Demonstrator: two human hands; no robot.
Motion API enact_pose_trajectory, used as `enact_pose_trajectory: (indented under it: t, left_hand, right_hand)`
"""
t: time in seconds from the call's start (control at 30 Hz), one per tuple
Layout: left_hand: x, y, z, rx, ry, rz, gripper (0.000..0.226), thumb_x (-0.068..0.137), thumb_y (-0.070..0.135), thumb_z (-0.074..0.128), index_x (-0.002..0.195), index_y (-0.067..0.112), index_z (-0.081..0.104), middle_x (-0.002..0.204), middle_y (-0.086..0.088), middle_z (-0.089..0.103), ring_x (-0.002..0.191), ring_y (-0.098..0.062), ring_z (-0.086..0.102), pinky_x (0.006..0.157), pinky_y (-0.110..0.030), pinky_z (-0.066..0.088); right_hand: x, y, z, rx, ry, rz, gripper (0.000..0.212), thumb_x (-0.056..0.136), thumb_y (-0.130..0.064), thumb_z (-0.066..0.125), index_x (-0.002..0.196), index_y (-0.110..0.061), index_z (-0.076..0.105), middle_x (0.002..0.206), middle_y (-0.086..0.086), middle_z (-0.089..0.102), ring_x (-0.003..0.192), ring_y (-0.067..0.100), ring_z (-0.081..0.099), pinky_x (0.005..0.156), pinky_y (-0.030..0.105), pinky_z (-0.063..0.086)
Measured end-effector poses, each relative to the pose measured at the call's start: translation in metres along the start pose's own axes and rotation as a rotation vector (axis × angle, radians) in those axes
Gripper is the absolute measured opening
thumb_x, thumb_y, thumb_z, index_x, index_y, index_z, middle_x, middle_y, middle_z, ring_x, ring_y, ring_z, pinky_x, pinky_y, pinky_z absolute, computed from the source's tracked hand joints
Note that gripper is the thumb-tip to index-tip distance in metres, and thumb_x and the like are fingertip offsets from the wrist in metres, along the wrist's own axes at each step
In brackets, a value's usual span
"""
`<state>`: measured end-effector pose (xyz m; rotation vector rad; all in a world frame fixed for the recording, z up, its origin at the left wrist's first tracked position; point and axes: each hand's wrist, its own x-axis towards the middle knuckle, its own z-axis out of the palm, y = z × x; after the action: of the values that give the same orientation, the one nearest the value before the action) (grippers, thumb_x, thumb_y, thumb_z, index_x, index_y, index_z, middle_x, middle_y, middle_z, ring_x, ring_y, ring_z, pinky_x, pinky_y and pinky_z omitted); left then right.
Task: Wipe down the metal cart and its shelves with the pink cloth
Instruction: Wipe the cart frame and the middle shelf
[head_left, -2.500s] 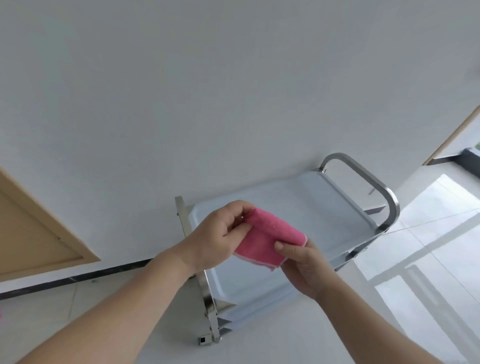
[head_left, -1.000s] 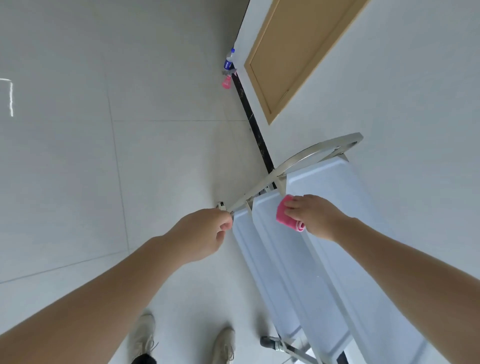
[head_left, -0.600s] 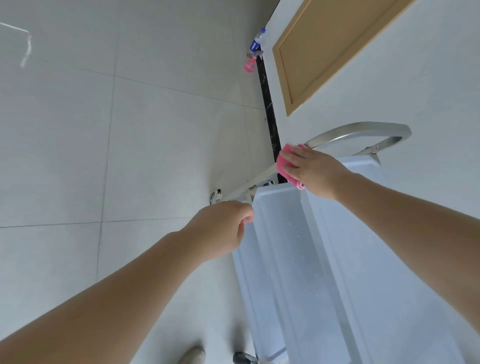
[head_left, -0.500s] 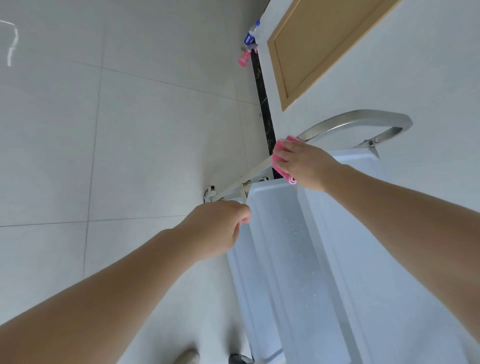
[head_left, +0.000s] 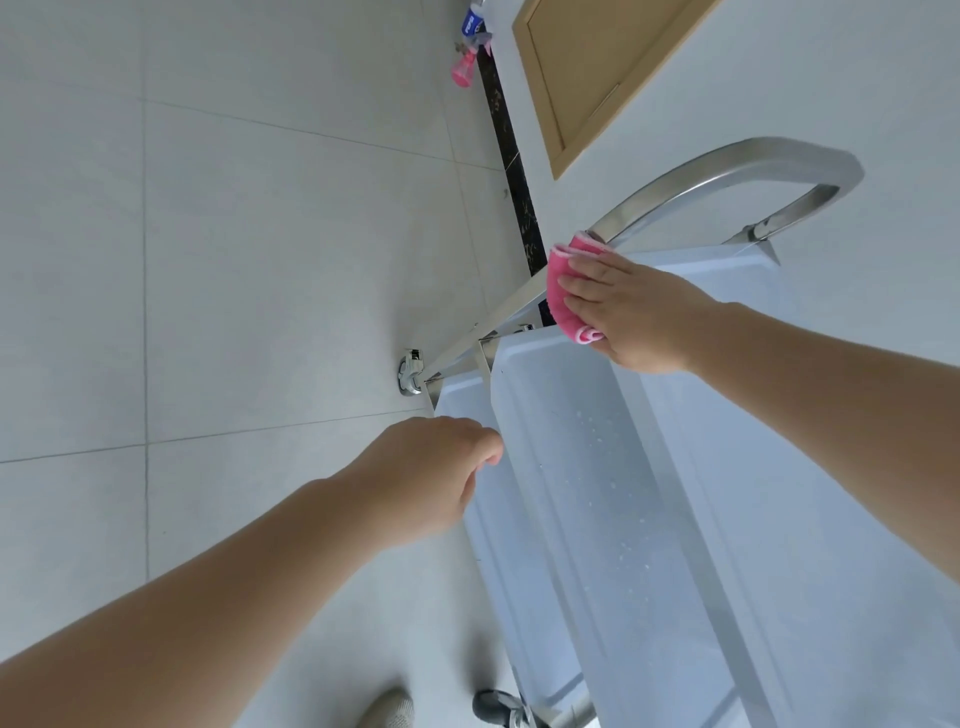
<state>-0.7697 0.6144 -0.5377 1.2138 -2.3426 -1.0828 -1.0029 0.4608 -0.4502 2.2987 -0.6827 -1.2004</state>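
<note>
Right hand (head_left: 631, 312) lies flat, fingers extended, pressing the pink cloth (head_left: 563, 288) against the metal cart (head_left: 727, 166) upright where the frame meets the curved handle. The cloth is folded, its edges showing beyond the fingertips at 9 and 11 o'clock of the hand. Left hand (head_left: 431, 478) is loosely curled, gripping nothing, just beside the outer edge of a lower shelf (head_left: 597, 493); contact cannot be confirmed. Water droplets are visible on that shelf. A caster (head_left: 410, 371) stands at 11 o'clock of the left hand. On the tiled floor (head_left: 234, 260) at 12 o'clock, by the wall, a pink spray bottle (head_left: 462, 70). A shoe (head_left: 387, 709) shows at 6 o'clock.
</note>
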Motion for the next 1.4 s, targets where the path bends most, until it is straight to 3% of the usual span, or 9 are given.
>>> enact_pose_trajectory:
  t: [0.2, 0.33, 0.6, 0.93, 1.13, 1.4]
  left_hand:
    - [-0.003, -0.001, 0.003, 0.013, -0.015, 0.028, 0.023, 0.091, 0.012, 0.038, 0.106, 0.024, 0.051, 0.099, 0.011, 0.058, 0.084, -0.015, 0.052, 0.071, -0.029, 0.046]
    - [-0.01, 0.003, 0.008, 0.043, -0.024, 0.064, 0.022, 0.09, 0.012, 0.038, 0.104, 0.025, 0.05, 0.088, 0.014, 0.049, 0.074, -0.014, 0.043, 0.063, -0.025, 0.034]
    - [-0.038, 0.013, 0.023, 0.1, 0.004, 0.021, 0.024, 0.09, 0.013, 0.04, 0.108, 0.025, 0.05, 0.098, 0.01, 0.057, 0.085, -0.019, 0.056, 0.073, -0.033, 0.047]
    - [-0.078, 0.055, 0.071, 0.123, 0.119, -0.081, 0.022, 0.09, 0.016, 0.041, 0.107, 0.025, 0.053, 0.105, 0.014, 0.06, 0.086, -0.014, 0.054, 0.068, -0.026, 0.038]
    - [-0.1, 0.083, 0.085, 0.106, 0.126, -0.146, 0.025, 0.09, 0.017, 0.043, 0.111, 0.025, 0.054, 0.108, 0.014, 0.06, 0.094, -0.014, 0.058, 0.078, -0.028, 0.046]
    - [-0.125, 0.093, 0.104, 0.103, 0.125, -0.111, 0.023, 0.09, 0.017, 0.043, 0.109, 0.026, 0.054, 0.104, 0.016, 0.06, 0.088, -0.012, 0.056, 0.073, -0.026, 0.043]
  right_hand:
    - [-0.019, -0.018, 0.007, 0.009, -0.02, 0.023, 0.062, 0.098, -0.044, 0.027, 0.148, -0.008, 0.025, 0.156, 0.006, 0.022, 0.146, 0.026, 0.0, 0.115, 0.038, -0.012]
    - [-0.033, -0.031, 0.011, 0.022, -0.034, 0.047, 0.062, 0.097, -0.043, 0.028, 0.148, -0.008, 0.024, 0.157, 0.007, 0.02, 0.146, 0.026, -0.002, 0.117, 0.039, -0.01]
    - [-0.064, -0.06, 0.025, -0.012, -0.004, 0.092, 0.065, 0.096, -0.047, 0.028, 0.148, -0.008, 0.024, 0.156, 0.006, 0.022, 0.146, 0.026, -0.001, 0.11, 0.036, -0.023]
    - [-0.109, -0.096, 0.041, 0.052, 0.1, 0.066, 0.059, 0.095, -0.041, 0.037, 0.142, -0.005, 0.038, 0.15, 0.008, 0.035, 0.145, 0.027, 0.009, 0.115, 0.035, -0.011]
    - [-0.139, -0.119, 0.048, 0.089, 0.107, 0.073, 0.059, 0.096, -0.04, 0.034, 0.144, -0.006, 0.034, 0.152, 0.006, 0.032, 0.146, 0.025, 0.006, 0.114, 0.034, -0.013]
    - [-0.171, -0.146, 0.055, 0.108, 0.086, 0.087, 0.059, 0.096, -0.039, 0.032, 0.145, -0.006, 0.033, 0.153, 0.006, 0.029, 0.146, 0.025, 0.003, 0.117, 0.035, -0.009]
